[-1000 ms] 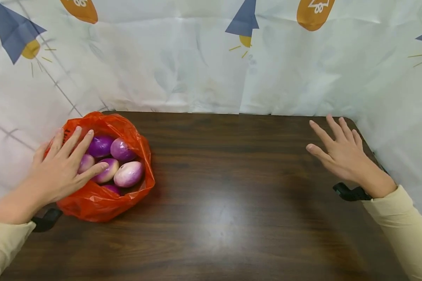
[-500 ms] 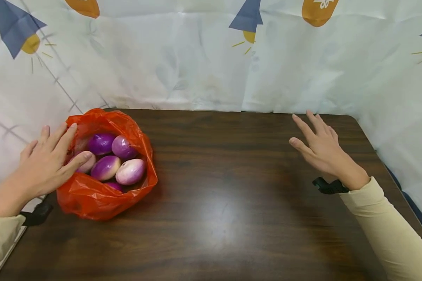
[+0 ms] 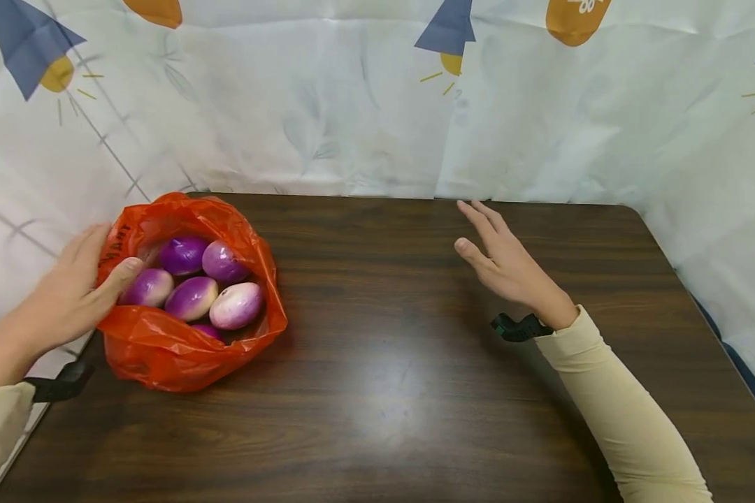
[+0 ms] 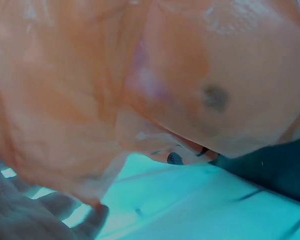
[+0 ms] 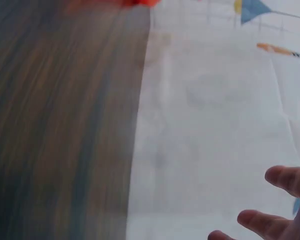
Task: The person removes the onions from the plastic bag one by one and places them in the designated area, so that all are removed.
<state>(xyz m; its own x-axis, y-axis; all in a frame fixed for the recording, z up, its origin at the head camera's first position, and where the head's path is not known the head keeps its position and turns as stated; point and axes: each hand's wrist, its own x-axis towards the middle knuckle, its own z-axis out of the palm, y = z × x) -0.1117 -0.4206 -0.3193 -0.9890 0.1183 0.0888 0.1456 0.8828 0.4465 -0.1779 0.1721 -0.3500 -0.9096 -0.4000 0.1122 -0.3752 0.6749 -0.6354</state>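
Observation:
A red plastic bag (image 3: 163,360) stands with its mouth open at the left of the table, dark lettering on its far left side. Inside lie several glossy purple-and-white onions, among them a pale one (image 3: 236,306) and a darker one (image 3: 191,298). My left hand (image 3: 56,311) is at the bag's left side, fingers extended along its outside and thumb over the rim. In the left wrist view, the bag (image 4: 65,100) fills most of the picture, fingertips (image 4: 92,220) beside its lower edge. My right hand (image 3: 512,269) hovers over the table right of centre, fingers spread and holding nothing.
A dark brown wooden table (image 3: 377,391) spreads beneath both hands. A white printed sheet (image 3: 327,105) hangs behind its far edge and along the sides. Each wrist carries a black strap-on camera, such as the right one (image 3: 517,327).
My right hand has moved left across the table from near its right edge. The left hand has drawn back from above the onions to the bag's left side. The bag stays in place.

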